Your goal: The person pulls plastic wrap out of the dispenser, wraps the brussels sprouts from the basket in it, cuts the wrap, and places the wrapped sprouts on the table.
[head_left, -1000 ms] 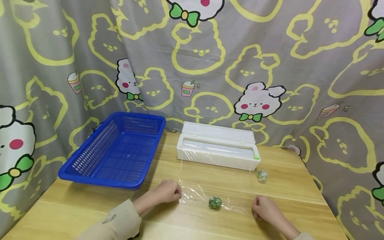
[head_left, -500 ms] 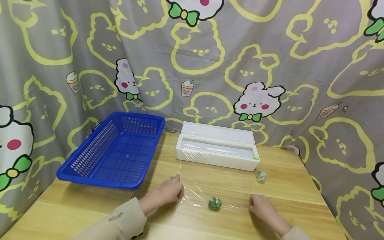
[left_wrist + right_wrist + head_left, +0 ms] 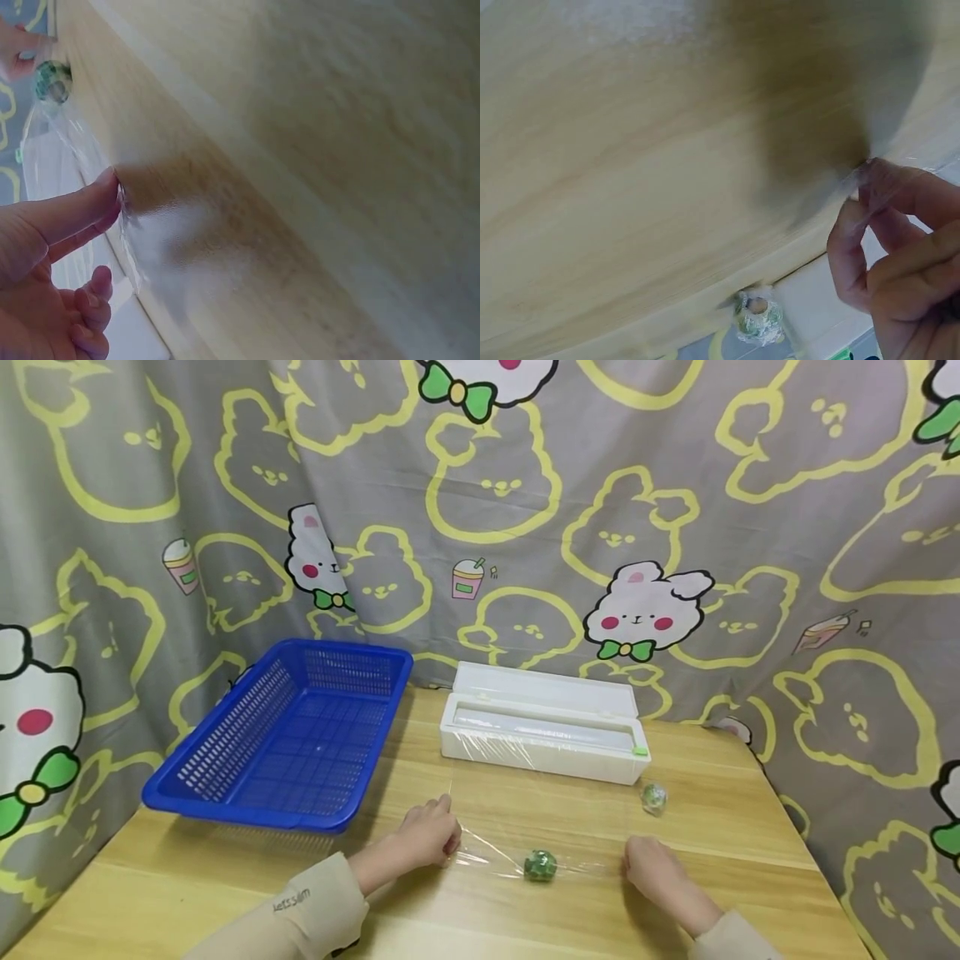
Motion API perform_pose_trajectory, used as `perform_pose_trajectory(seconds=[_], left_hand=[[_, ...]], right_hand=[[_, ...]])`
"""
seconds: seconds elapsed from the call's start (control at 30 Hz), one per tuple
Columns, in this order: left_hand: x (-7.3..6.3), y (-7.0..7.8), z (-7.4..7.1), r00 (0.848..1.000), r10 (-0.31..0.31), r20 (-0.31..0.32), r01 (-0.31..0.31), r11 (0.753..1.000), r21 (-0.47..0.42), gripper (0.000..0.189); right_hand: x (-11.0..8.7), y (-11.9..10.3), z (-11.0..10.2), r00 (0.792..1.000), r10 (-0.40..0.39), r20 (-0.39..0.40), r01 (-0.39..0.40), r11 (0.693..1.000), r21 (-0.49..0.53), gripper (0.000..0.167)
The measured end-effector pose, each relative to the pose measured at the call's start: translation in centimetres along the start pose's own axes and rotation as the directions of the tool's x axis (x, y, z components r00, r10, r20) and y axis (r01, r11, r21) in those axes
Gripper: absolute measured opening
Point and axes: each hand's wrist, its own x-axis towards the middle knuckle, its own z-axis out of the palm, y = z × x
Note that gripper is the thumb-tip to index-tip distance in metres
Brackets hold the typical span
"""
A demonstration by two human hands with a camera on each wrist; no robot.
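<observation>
Near the left edge of the bench (image 3: 750,835) we see a blue basket (image 3: 300,752). Next, the left hand (image 3: 429,833) pinches the clear film (image 3: 491,857), which reaches from the white box (image 3: 540,756) by the back edge. Between the hands, toward the front edge, we find the green ball (image 3: 540,866). The right hand (image 3: 654,870) pinches the film too. Toward the right edge lies a wrapped ball (image 3: 654,799).

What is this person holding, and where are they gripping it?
Clear plastic film, pinched by its edge: the left hand grips around its near left corner, the right hand around its near right corner.
</observation>
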Motion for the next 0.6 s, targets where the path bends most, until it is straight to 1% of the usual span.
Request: perform_pose_trajectory(seconds=[0.13, 0.2, 0.33, 0.43, 0.5, 0.57, 0.6], left_hand=[[0.0, 0.1, -0.1, 1.0, -0.003, 0.0, 0.003, 1.0, 0.012, 0.032], [-0.1, 0.1, -0.1, 1.0, -0.001, 0.003, 0.001, 1.0, 0.016, 0.032], [-0.1, 0.0, -0.3, 1.0, 0.013, 0.009, -0.013, 1.0, 0.027, 0.029], [0.0, 0.1, -0.8, 1.0, 0.022, 0.017, -0.023, 0.999, 0.032, 0.023], [0.3, 0.5, -1.2, 0.999, 0.043, 0.011, -0.044, 0.999, 0.008, 0.019], [0.8, 1.3, -1.5, 0.996, 0.083, -0.02, -0.084, 0.996, -0.032, 0.015], [1.1, 1.8, -1.5, 0.993, 0.112, -0.046, -0.114, 0.992, -0.053, 0.013]], right_hand=[[0.1, 0.5, -0.3, 0.995, 0.057, 0.084, -0.059, 0.998, 0.03, 0.017], [0.1, 0.8, -0.4, 0.99, 0.08, 0.113, -0.086, 0.995, 0.051, 0.018], [0.1, 1.1, -0.3, 0.986, 0.092, 0.138, -0.103, 0.992, 0.069, 0.017], [0.1, 1.3, -0.2, 0.985, 0.091, 0.144, -0.102, 0.992, 0.073, 0.018], [0.1, 1.4, -0.2, 0.984, 0.091, 0.151, -0.103, 0.992, 0.076, 0.018], [0.0, 1.4, -0.3, 0.984, 0.088, 0.155, -0.101, 0.992, 0.077, 0.018], [0.0, 1.5, -0.3, 0.983, 0.091, 0.159, -0.104, 0.992, 0.078, 0.018]])
